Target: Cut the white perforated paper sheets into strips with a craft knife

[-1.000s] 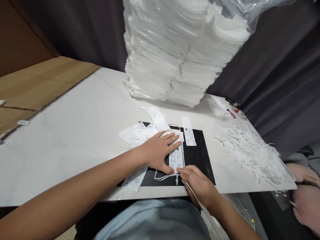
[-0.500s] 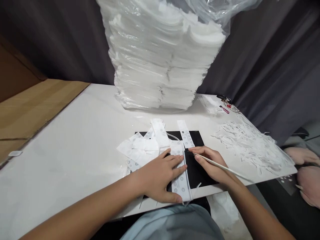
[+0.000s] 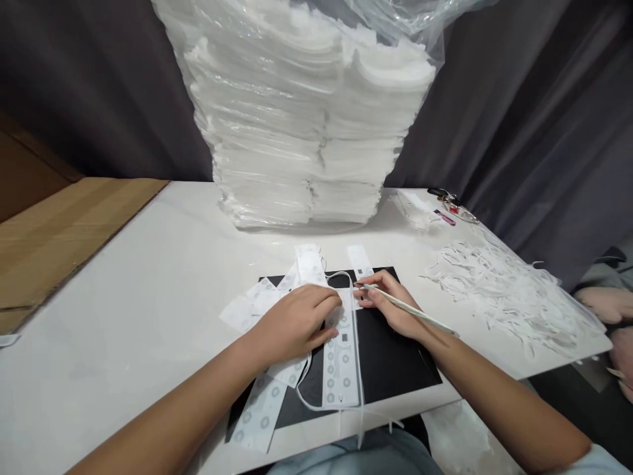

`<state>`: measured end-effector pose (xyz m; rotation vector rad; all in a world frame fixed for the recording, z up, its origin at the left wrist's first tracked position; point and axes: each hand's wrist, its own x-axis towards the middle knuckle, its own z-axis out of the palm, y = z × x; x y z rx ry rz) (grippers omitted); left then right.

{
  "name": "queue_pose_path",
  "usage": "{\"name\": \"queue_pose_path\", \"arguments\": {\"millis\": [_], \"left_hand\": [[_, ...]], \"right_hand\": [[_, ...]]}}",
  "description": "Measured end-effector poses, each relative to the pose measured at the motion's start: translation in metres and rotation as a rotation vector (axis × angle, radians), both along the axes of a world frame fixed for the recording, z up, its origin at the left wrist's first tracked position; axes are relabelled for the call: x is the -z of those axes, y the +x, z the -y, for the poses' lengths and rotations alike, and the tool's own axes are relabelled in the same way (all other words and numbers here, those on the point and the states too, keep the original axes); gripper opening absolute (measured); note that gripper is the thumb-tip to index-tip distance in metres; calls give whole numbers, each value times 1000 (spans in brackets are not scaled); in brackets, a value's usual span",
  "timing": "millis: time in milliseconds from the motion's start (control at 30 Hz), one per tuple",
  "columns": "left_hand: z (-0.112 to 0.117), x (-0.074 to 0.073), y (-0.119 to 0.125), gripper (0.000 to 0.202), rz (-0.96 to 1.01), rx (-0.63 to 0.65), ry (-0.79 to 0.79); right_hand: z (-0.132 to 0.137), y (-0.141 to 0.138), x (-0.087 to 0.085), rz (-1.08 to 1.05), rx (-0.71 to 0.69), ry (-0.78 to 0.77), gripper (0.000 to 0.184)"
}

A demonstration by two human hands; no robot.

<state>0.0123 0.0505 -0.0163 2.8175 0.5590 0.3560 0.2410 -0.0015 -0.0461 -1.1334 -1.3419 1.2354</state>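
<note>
My left hand point(image 3: 297, 320) lies palm down, fingers curled, pressing on a long white strip printed with small circles point(image 3: 340, 359) that rests on a black mat point(image 3: 390, 359). My right hand point(image 3: 388, 300) pinches a thin white stick point(image 3: 415, 311), its tip at the strip's far end beside my left fingertips. A thin white cord point(image 3: 311, 396) loops around the strip. More white strips and papers point(image 3: 270, 297) are piled under and left of my left hand.
A tall stack of white sheets in a clear plastic bag point(image 3: 306, 112) stands at the back of the white table point(image 3: 138, 284). A heap of white cords point(image 3: 509, 290) lies right. Small tools point(image 3: 452, 206) sit far right. Cardboard point(image 3: 59, 231) is left.
My right hand moved from the strip's near end up to its far end, carrying the stick. My left hand shifted back and curled. The view tilted, so the mat sits closer.
</note>
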Motion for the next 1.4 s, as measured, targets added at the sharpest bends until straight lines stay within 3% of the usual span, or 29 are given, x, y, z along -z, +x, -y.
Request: {"name": "queue_pose_path", "arguments": {"millis": [133, 267, 367, 533, 633, 800, 1033, 1200, 1300, 1400], "left_hand": [[11, -3, 6, 16, 135, 51, -155], [26, -2, 15, 16, 254, -145, -372], [25, 2, 17, 17, 146, -154, -294], [2, 1, 8, 23, -17, -121, -95], [0, -2, 6, 31, -62, -73, -83], [24, -3, 15, 28, -68, -47, -81], [45, -2, 23, 33, -73, -19, -113], [48, 2, 20, 68, -114, -208, -30], [44, 5, 16, 87, -129, -265, 4], [44, 7, 15, 89, -155, -248, 41]], "right_hand": [[0, -4, -2, -48, 44, 42, 39], [-8, -7, -1, 108, 60, 121, 39], [-23, -6, 3, 197, 40, 233, 40], [-37, -2, -1, 312, 14, 387, 44], [-24, 3, -8, 308, 6, 370, 43], [11, 13, -6, 98, -9, 148, 39], [39, 10, -4, -26, 213, 9, 43], [57, 9, -4, 197, 488, 236, 40], [67, 8, 0, 67, 417, 102, 38], [75, 11, 1, 212, 562, 175, 34]]}}
